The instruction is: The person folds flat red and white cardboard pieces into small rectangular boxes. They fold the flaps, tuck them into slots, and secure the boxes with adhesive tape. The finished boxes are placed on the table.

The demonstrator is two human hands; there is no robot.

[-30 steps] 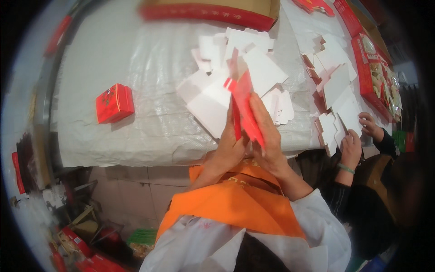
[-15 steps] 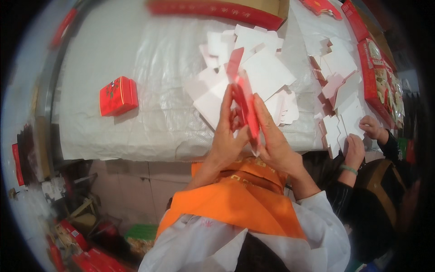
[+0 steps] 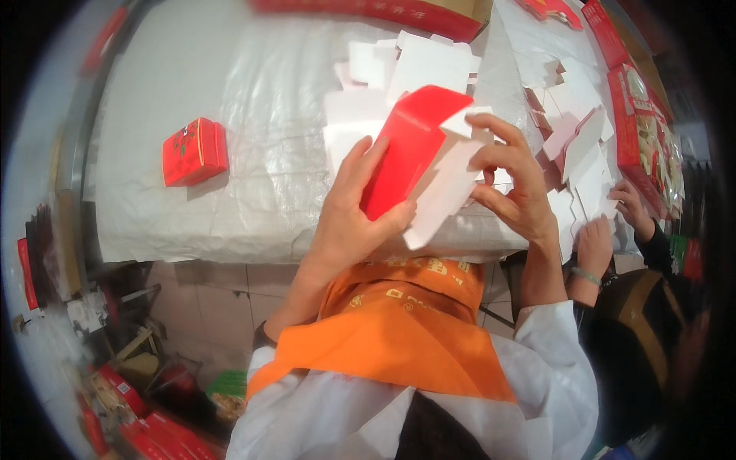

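A partly unfolded small carton [image 3: 406,153], red outside and white inside, is held above the table's near side. My left hand [image 3: 353,207] is closed around its left side, thumb across the lower part. At its right edge, the curled fingers and thumb of my right hand [image 3: 510,180] grip a white flap [image 3: 448,180]. Beneath and beyond the carton lies a loose pile of flat carton blanks [image 3: 429,65], white side up. Off to the left, a folded red box [image 3: 195,152] with a printed pattern sits alone on the table.
Plastic sheeting covers the table [image 3: 268,192]. A large red-edged box [image 3: 429,21] stands at the far side. On the right, a co-worker's hands [image 3: 598,238] touch another pile of blanks [image 3: 586,161], beside a red box of wrapped goods [image 3: 644,138].
The flattened carton has been turned and spread, showing its red side and white inside. My right hand has moved from flat against it to its right flap. The co-worker's hands shifted slightly.
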